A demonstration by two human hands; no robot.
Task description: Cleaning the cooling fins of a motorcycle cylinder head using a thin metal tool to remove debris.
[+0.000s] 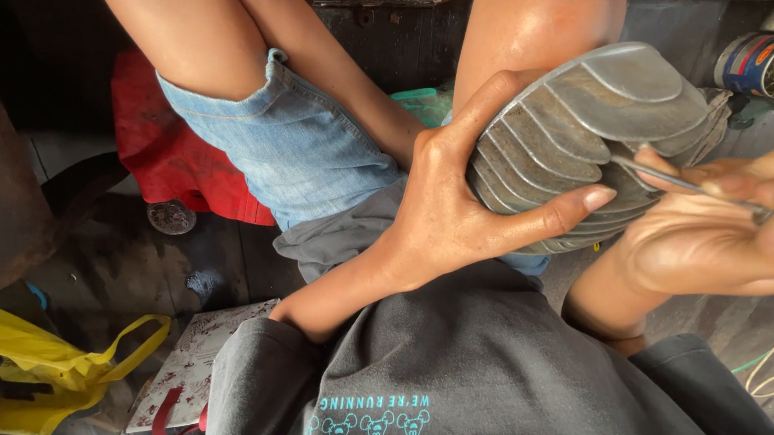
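Note:
My left hand [459, 203] grips a grey shoe [582, 128] turned sole-up, its ridged rubber sole facing me, resting against my knee. The thumb lies along the sole's near edge and the fingers wrap its heel end. My right hand [729, 237] holds a thin metal needle-like tool [688, 186] between thumb and fingers. Its tip touches the sole's edge at the right side of the shoe. I sit with bare knees apart, in denim shorts and a dark grey shirt.
An open tin [761, 64] with yellowish paste stands at the upper right. A red cloth [171, 161] lies under my left leg, a yellow plastic bag [40, 364] at the lower left, a stained white board [200, 352] beside it. Dark floor lies below.

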